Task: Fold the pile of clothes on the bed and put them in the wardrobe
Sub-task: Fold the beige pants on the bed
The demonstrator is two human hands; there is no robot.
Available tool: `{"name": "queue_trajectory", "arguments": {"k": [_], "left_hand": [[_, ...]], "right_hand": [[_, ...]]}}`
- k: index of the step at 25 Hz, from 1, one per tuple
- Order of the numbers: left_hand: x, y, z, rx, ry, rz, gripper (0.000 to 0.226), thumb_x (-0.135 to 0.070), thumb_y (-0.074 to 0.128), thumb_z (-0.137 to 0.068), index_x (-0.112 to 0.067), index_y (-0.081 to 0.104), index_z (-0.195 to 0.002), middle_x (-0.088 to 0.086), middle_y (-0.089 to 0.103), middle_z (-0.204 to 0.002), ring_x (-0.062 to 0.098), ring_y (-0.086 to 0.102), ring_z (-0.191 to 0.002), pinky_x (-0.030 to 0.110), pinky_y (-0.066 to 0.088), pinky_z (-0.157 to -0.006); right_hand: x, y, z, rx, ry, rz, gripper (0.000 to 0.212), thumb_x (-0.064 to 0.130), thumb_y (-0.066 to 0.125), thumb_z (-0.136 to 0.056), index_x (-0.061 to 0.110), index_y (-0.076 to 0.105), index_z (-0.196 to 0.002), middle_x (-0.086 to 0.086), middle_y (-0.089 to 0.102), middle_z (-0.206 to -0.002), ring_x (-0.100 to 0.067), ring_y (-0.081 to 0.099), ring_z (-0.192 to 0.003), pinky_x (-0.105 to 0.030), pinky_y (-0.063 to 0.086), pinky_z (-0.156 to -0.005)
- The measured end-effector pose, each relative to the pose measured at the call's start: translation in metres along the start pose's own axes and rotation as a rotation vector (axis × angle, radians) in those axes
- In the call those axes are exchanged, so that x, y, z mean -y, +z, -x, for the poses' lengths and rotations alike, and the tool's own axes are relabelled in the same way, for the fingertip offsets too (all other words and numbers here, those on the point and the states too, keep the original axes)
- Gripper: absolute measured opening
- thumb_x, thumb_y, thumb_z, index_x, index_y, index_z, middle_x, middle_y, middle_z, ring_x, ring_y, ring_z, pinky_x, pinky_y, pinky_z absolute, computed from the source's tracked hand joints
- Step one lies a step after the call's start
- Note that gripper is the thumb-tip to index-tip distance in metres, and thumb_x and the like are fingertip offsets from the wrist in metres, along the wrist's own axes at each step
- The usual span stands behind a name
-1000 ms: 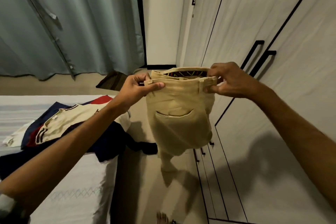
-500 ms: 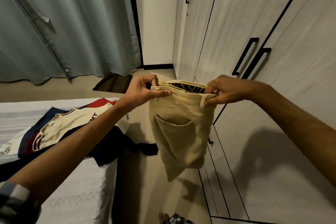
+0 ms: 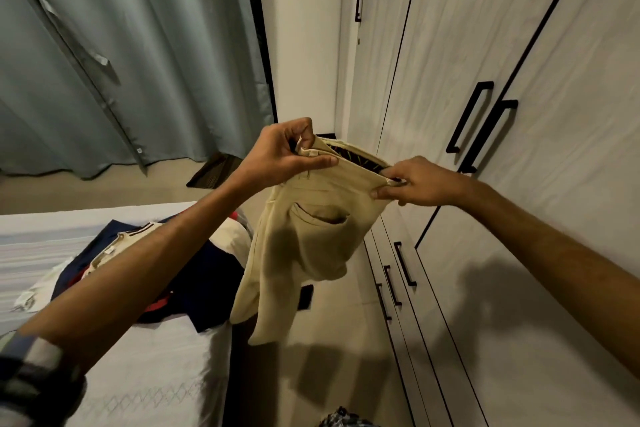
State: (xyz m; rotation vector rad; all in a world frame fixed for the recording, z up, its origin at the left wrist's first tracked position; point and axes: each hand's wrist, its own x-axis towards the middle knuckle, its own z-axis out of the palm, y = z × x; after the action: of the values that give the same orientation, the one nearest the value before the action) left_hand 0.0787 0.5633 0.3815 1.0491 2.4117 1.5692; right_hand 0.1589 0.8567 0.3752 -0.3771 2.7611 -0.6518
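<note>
Head view: looking down between bed and wardrobe.
Trousers: beige, held up by the waistband over the floor gap, legs dangling free, tilted lower on the right.
Left hand: clamped on the waistband's left end, thumb across the front.
Right hand: pinching the right end.
Pile: dark and cream clothes, unfolded on the bed's near edge.
Wardrobe doors: closed.
Risk: uneven hold likely giving a crooked fold; loose legs possibly brushing the floor.
</note>
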Motion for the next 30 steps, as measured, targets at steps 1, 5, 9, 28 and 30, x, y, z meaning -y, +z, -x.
{"name": "queue_trajectory", "arguments": {"k": [1, 5, 9, 28, 30], "left_hand": [[0.000, -0.003, 0.001, 0.017, 0.006, -0.024, 0.052, -0.036, 0.092, -0.079, -0.007, 0.050, -0.080, 0.023, 0.060, -0.082, 0.049, 0.065, -0.083, 0.064, 0.056, -0.067], [-0.005, -0.028, 0.005, 0.105, 0.028, -0.213, 0.034, -0.038, 0.082, -0.087, -0.019, 0.057, -0.100, -0.003, 0.068, -0.097, 0.018, 0.071, -0.085, 0.045, 0.064, -0.071], [-0.002, -0.042, 0.013, 0.094, 0.085, -0.365, 0.035, -0.054, 0.071, -0.091, -0.028, 0.065, -0.114, -0.008, 0.072, -0.108, 0.010, 0.073, -0.090, 0.038, 0.064, -0.072], [-0.002, 0.010, -0.008, 0.325, -0.271, -0.077, 0.077, -0.094, 0.056, -0.072, -0.043, 0.063, -0.128, -0.012, 0.070, -0.125, 0.019, 0.069, -0.115, 0.049, 0.061, -0.097], [0.002, 0.005, -0.005, 0.433, -0.467, 0.018, 0.091, -0.095, 0.045, -0.073, -0.038, 0.051, -0.143, -0.003, 0.063, -0.138, 0.026, 0.066, -0.121, 0.056, 0.060, -0.094]], "right_hand": [[-0.005, 0.003, -0.002, -0.056, 0.001, -0.085, 0.050, 0.056, 0.067, -0.089, 0.016, 0.073, -0.118, -0.004, 0.069, -0.104, -0.019, 0.074, -0.082, -0.035, 0.062, -0.073], [-0.006, -0.019, -0.007, -0.189, -0.114, -0.281, 0.009, 0.020, 0.080, -0.089, 0.013, 0.076, -0.093, -0.004, 0.065, -0.094, -0.019, 0.073, -0.083, -0.027, 0.062, -0.067], [0.013, -0.048, -0.009, -0.268, -0.226, -0.224, 0.009, 0.015, 0.081, -0.089, 0.007, 0.079, -0.090, -0.005, 0.067, -0.090, -0.013, 0.065, -0.080, -0.021, 0.054, -0.068], [0.029, -0.077, 0.017, -0.437, -0.132, 0.351, 0.037, 0.038, 0.077, -0.092, 0.003, 0.076, -0.107, 0.001, 0.050, -0.104, -0.016, 0.052, -0.088, -0.027, 0.044, -0.074], [0.024, -0.075, 0.019, -0.470, -0.124, 0.354, 0.038, 0.037, 0.078, -0.091, 0.002, 0.076, -0.106, 0.002, 0.049, -0.105, -0.017, 0.053, -0.087, -0.026, 0.043, -0.075]]}}
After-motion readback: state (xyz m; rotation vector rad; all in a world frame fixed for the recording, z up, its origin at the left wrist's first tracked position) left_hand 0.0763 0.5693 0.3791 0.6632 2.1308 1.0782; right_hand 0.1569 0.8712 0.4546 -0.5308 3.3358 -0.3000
